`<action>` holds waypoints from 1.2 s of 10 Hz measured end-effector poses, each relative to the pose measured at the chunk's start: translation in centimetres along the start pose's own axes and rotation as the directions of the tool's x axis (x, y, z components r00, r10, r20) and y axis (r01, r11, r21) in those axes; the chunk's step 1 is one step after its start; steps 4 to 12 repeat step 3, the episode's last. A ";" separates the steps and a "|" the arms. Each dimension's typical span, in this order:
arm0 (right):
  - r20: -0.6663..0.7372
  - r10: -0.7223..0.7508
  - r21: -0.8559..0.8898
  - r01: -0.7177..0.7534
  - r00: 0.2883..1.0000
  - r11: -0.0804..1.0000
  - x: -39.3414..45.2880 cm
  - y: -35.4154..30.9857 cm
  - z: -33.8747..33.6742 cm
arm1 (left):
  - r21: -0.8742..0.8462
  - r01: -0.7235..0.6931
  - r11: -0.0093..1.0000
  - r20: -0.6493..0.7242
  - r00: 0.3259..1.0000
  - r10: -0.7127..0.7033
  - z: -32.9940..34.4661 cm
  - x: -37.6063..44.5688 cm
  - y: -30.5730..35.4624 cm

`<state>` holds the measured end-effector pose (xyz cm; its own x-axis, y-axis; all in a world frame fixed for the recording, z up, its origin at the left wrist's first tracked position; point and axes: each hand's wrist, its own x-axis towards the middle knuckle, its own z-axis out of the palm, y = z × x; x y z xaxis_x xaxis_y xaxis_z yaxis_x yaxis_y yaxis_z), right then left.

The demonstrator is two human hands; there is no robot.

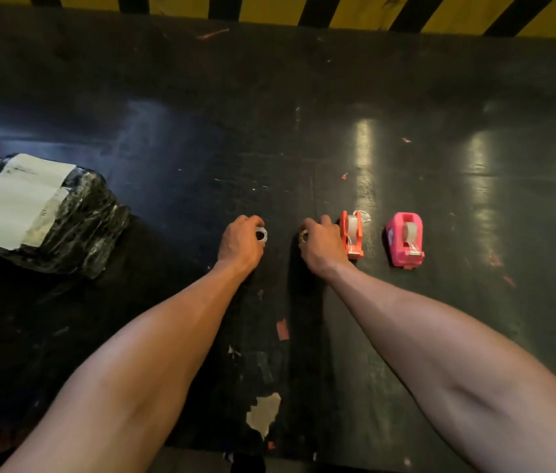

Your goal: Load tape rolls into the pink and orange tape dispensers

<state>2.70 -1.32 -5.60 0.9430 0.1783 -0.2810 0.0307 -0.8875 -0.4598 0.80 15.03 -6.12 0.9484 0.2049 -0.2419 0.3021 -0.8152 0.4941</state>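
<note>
At the far left a bundle wrapped in black plastic (41, 216) with pale paper labels lies on the dark table (304, 114), well away from the work. Moving right, the left hand (240, 242) is closed around a small clear tape roll (261, 235), gripping it by the rim with the hole showing. Just right of it, apart from the left, the right hand (321, 245) pinches a second small ring (303, 236); it looks like a yellowish tape core or roll, but is too small to tell which. The hands sit close together without touching.

The right hand's knuckles are just beside the orange dispenser (352, 235), which already holds a clear roll in its slot, with tape apparently led toward the cutter. Further right, standing apart, the pink dispenser (405, 240) also holds a roll.

Both dispensers appear loaded, so the rings in hand are probably spares or empties. Setting them down clear of the dispensers avoids knocking the light orange one.
</note>
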 end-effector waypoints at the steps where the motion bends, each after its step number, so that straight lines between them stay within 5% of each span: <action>1: 0.087 0.022 0.020 -0.024 0.996 1.000 -0.3 0.0 -0.7 | 0.014 0.016 1.000 0.059 0.998 -0.017 -0.1 -0.4 0.1; 3: -0.002 0.051 0.124 -0.050 0.999 0.991 -4.5 0.6 -1.1 | -0.160 0.179 0.971 0.073 0.983 -0.169 -0.6 -4.4 1.4; 12: -0.002 0.051 0.124 -0.050 0.999 0.991 -4.5 0.6 -1.1 | -0.160 0.179 0.971 0.073 0.983 -0.169 -0.6 -4.4 1.4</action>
